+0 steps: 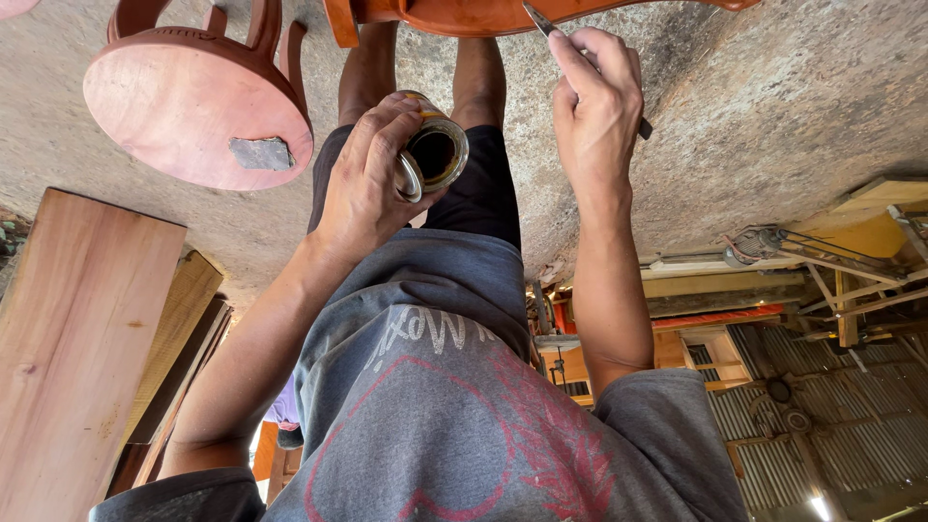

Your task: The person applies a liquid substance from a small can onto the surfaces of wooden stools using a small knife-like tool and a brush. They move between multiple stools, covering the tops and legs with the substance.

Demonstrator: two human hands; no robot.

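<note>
1. The left hand (372,179) is wrapped round a small open round metal tin (435,150) with a dark inside, held in the air above the person's legs, its mouth tipped toward the camera.
2. I'd judge the tin light and rigid, though spillable; gripping round the wall suits it.
3. The right hand (594,97) pinches a thin dark-handled tool (551,29), its tip at the orange-brown varnished wooden piece (503,14).
4. A round reddish wooden stool (184,106) stands nearby on the concrete floor (773,106).
</note>
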